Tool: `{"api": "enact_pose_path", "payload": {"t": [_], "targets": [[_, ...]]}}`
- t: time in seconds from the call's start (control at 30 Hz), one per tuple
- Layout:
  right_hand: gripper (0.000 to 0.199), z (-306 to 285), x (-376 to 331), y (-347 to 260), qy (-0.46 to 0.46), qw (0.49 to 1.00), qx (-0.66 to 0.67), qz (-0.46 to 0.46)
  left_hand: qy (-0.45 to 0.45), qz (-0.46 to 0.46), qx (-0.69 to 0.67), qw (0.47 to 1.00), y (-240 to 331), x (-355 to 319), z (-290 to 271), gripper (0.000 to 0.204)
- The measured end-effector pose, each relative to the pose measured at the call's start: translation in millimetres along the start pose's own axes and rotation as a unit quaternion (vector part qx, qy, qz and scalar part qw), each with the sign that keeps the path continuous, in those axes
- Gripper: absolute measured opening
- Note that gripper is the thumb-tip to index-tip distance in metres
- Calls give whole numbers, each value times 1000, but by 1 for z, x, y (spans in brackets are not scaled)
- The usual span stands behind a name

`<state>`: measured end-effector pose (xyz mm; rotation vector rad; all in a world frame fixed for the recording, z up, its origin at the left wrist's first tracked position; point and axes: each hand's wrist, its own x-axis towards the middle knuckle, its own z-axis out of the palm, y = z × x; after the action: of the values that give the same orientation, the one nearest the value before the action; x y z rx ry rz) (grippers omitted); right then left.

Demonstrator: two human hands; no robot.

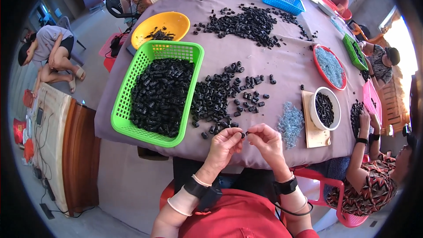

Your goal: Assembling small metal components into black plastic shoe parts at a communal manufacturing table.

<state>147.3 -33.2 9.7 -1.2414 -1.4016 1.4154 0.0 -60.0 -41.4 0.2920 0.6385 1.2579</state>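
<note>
Left hand (225,143) and right hand (264,140) pinched together on a small black part (243,135) at worktop (286,66) edge; detail too small to read. At 11 o'clock, green basket (132,128) of black parts. At 1 o'clock, white bowl (313,115). Far piles blurred.

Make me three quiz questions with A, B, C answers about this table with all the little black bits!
1. Where is the green basket?
A. left of the hands
B. on the floor
C. on a chair

2. What colour is the bowl behind it?
A. blue
B. yellow
C. white

3. What are the left hand and right hand doing?
A. resting flat
B. pinching a small black part together
C. lifting the basket

Answers: A, it sits on the table's left; B, its rim is yellow; B, both sets of fingertips meet on the part.
</note>
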Motion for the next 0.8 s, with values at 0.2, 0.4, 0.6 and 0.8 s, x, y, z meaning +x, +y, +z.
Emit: {"api": "enact_pose_path", "payload": {"t": [0.2,0.4,0.6,0.8], "targets": [[10,7,-9,9,44,999,-16,-3,12,5,22,1000,-1,0,4,12],[9,6,-11,16,32,995,-79,-61,25,14,32,999,-2,0,5,12],[9,8,-15,26,30,999,7,-33,26,0,62,998,0,-2,7,13],[11,10,-15,31,0,994,103,-49,-2,-23,107,994,5,-3,9,15]]}}
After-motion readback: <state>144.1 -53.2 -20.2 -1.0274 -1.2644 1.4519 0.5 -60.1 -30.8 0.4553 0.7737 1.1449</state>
